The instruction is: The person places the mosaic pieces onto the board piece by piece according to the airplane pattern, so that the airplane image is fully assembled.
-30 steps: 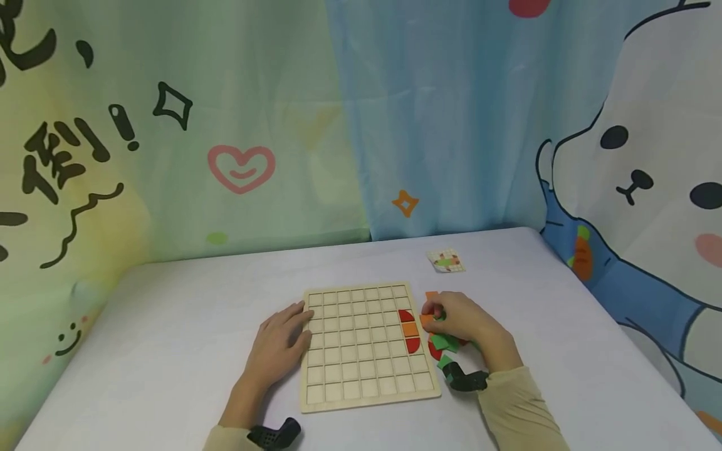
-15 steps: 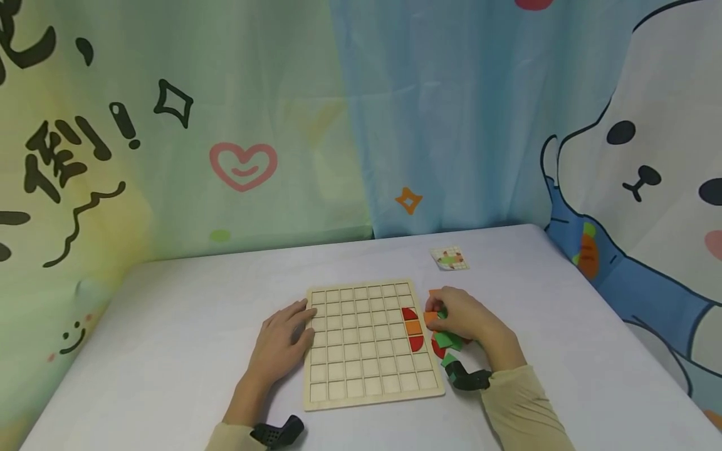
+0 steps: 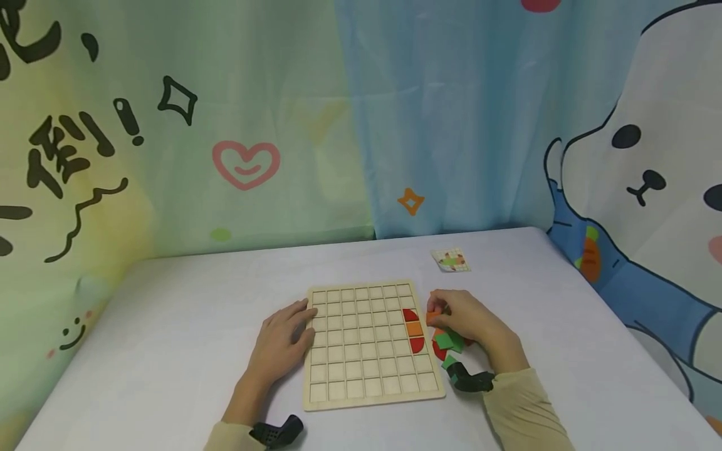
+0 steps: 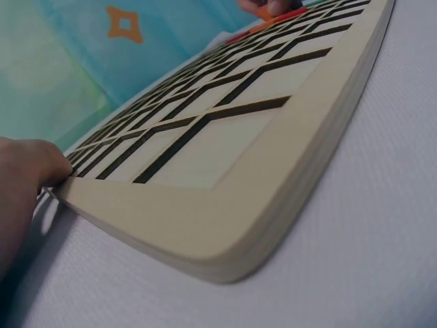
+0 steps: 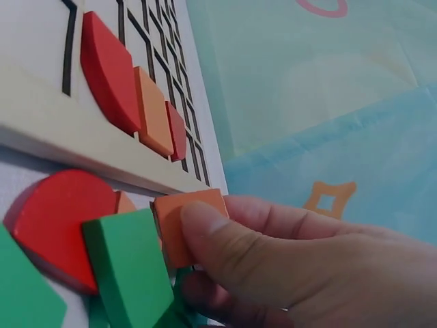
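Observation:
A wooden grid board [image 3: 366,401] lies on the white table, with a red quarter-round block [image 3: 410,315], an orange square block [image 3: 414,329] and another red quarter-round block [image 3: 417,345] set in its right-hand column. My left hand [image 3: 282,343] rests at the board's left edge, fingers spread, fingertips touching the frame. Just off the board's right edge my right hand [image 3: 469,318] pinches an orange block [image 5: 179,208] between thumb and fingers. Below it is a loose pile with a green block [image 5: 130,263] and a red rounded block [image 5: 61,225]; the hand hides part of the pile.
Behind the pile, toward the table's far edge, lies a small printed pattern card [image 3: 451,260]. Black wrist cameras [image 3: 470,379] sit on both wrists. A printed curtain [image 3: 271,125] hangs behind the table.
The camera view has shifted slightly. My right hand keeps its hold on the orange block, which looks a little more tilted. The left hand stays at the board's edge.

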Available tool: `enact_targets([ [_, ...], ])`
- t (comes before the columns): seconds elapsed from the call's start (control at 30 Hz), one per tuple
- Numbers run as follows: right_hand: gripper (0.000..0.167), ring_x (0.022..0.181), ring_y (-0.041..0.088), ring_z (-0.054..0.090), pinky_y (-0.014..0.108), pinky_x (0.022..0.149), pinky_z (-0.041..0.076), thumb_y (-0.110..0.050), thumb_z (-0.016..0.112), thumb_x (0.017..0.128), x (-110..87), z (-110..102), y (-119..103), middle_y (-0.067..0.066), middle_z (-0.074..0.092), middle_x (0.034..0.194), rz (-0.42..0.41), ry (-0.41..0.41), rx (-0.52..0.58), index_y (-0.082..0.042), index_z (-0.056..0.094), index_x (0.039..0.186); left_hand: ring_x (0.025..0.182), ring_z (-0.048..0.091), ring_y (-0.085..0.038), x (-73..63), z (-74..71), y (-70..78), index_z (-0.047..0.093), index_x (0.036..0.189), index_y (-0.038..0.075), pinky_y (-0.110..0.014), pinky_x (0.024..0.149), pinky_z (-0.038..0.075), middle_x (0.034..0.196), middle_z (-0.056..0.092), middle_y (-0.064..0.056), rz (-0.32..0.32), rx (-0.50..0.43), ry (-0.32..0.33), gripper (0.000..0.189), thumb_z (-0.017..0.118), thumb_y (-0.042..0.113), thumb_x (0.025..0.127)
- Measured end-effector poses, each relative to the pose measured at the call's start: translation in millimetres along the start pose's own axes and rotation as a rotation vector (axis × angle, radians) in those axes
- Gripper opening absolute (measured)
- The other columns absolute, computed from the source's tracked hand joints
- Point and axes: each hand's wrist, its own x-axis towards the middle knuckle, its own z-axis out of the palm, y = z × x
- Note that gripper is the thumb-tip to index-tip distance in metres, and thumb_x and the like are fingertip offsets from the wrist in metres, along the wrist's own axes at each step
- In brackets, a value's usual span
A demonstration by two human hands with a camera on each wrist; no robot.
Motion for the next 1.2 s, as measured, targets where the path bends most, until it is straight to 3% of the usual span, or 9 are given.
enact_targets([
  [0.43,0.004,0.077,0.013,0.053,0.027,0.072,0.046,-0.017,0.066,0.089,0.6,-4,-6,-0.002,0.06,0.082,0.012,0.031,0.017,-0.016,0.063,0.092,0.135,0.043,-0.025,-1.0,-0.9,-0.9,0.06,0.129,0.02,-0.051,0.112,0.031,0.144,0.048,-0.003,0.016,0.0,0.011,0.039,0.056,0.032,0.093],
  [0.73,0.016,0.094,0.017,0.062,0.039,0.086,0.055,-0.011,0.066,0.088,-2.9,-7,-17,0.002,0.068,0.105,0.004,0.025,0.052,-0.017,0.068,0.103,0.135,0.043,-0.025,-0.9,1.7,-0.8,0.06,0.128,0.019,-0.051,0.111,0.031,0.144,0.049,-0.003,0.023,-0.004,0.028,0.039,0.057,0.031,0.092],
  [1.2,0.026,0.09,0.013,0.066,0.029,0.076,0.057,-0.012,0.073,0.082,-6.7,-10,-22,0.001,0.068,0.106,-0.059,-0.003,0.172,-0.016,0.07,0.108,0.135,0.042,-0.025,-0.1,0.5,-0.5,0.06,0.129,0.019,-0.051,0.112,0.03,0.145,0.048,-0.002,0.017,-0.009,0.005,0.038,0.057,0.031,0.093],
])
